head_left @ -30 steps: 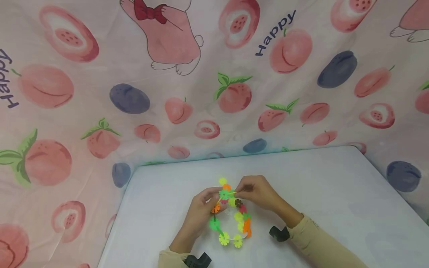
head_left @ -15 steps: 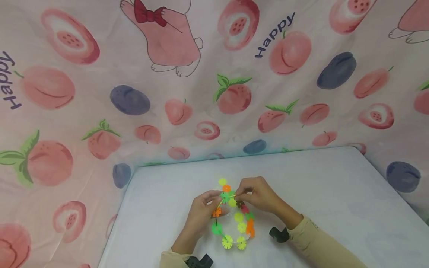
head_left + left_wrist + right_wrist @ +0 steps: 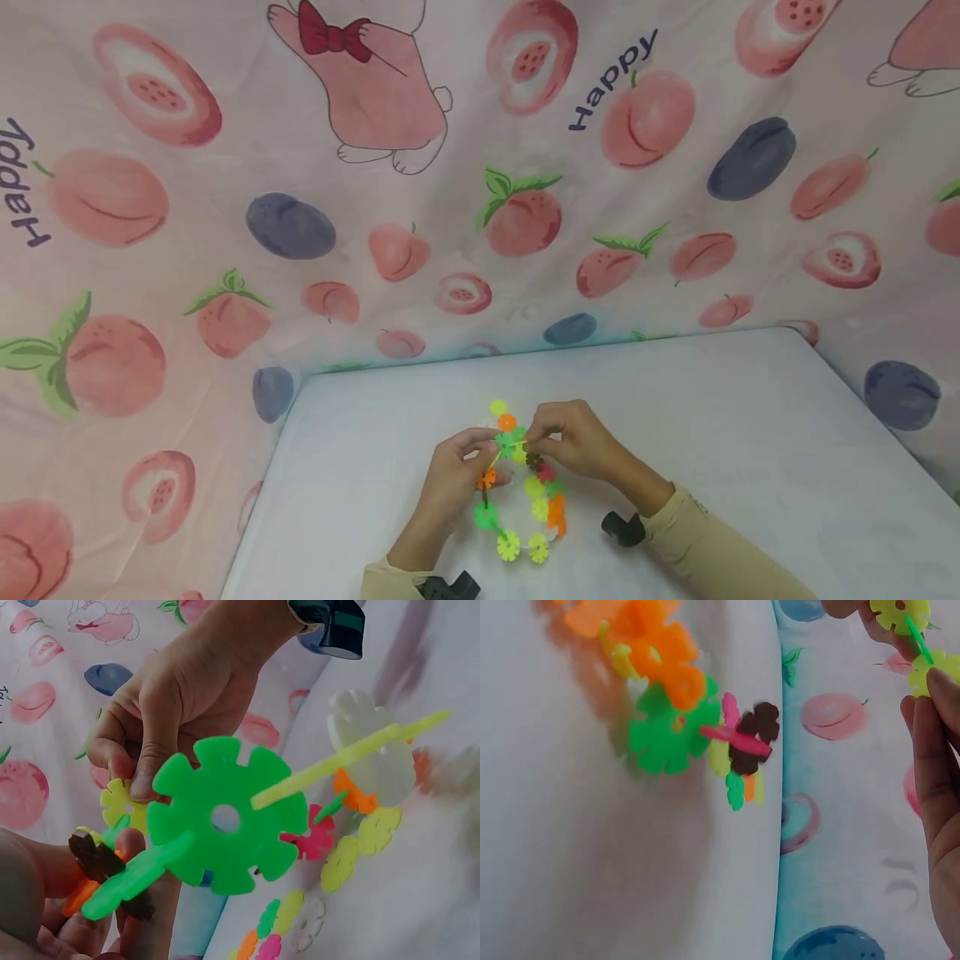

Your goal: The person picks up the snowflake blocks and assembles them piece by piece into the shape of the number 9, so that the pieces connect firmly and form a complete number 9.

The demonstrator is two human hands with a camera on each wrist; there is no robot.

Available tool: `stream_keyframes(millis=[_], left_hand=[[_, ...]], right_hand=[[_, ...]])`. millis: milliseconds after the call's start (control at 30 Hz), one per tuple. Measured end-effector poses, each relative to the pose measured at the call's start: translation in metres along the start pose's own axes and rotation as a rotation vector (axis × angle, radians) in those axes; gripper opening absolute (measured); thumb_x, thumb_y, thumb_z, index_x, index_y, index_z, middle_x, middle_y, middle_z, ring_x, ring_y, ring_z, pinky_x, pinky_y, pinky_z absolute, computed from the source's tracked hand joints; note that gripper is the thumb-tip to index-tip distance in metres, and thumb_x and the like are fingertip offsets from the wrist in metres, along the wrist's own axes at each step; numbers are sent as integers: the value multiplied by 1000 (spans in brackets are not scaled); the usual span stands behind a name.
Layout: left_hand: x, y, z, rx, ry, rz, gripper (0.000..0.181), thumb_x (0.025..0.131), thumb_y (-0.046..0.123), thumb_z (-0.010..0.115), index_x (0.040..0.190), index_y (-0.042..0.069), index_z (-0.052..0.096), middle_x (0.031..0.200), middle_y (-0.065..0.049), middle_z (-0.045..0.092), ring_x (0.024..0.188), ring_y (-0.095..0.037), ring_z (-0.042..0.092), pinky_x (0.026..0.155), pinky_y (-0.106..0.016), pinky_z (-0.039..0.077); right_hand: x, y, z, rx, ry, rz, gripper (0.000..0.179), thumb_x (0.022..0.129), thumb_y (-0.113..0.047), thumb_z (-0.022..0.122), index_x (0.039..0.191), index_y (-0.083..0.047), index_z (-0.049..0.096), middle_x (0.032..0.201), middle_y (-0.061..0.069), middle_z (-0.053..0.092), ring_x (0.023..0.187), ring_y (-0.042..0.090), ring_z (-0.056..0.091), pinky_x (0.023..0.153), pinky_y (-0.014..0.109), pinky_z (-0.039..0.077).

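A chain of colored plastic snowflake discs, slotted edge to edge, hangs between both hands in the head view, with a yellow disc [image 3: 508, 546] and a green disc [image 3: 485, 515] at its lower side. My left hand [image 3: 453, 475] holds the chain's left end, near an orange disc [image 3: 487, 477]. Opposite it, my right hand [image 3: 577, 437] pinches a yellow disc between thumb and finger. The left wrist view has that yellow disc [image 3: 124, 806] close to the left fingers, beside brown and green pieces. Whether the discs in the two hands touch cannot be told.
Several more snowflake discs lie on the white table just beyond the hands, among them a yellow disc [image 3: 498, 407] and an orange disc [image 3: 507, 422]. A fruit-printed cloth [image 3: 420, 192] rises behind the table [image 3: 720, 400]. Each wrist carries a black camera [image 3: 624, 529].
Both hands have moved slightly down, toward the person. The chain's lower discs have swung a little down and to the right. Both hands keep their hold.
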State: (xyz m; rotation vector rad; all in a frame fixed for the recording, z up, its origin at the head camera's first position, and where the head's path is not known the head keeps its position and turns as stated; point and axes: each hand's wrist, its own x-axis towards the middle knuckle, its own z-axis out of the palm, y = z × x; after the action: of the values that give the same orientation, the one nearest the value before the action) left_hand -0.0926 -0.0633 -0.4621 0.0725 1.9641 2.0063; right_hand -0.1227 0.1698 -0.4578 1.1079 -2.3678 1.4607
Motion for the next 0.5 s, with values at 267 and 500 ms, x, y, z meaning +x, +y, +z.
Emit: stream_keyframes(millis=[267,500], left_hand=[[0,0,-1,6,-26,-9,33,100,20,66,128,2,63,136,-18,56,78,-23,75,78,-34,62],[0,3,-4,17,-22,-3,33,101,27,65,127,7,64,145,-17,54,79,-23,75,80,-34,62]], right_hand=[[-7,9,-6,112,-85,227,7,90,-18,80,94,-19,74,93,-5,73,87,8,72,82,30,60],[-13,27,-14,53,-132,473,23,96,-32,72,112,-14,73,112,1,74,106,15,69,95,39,56]])
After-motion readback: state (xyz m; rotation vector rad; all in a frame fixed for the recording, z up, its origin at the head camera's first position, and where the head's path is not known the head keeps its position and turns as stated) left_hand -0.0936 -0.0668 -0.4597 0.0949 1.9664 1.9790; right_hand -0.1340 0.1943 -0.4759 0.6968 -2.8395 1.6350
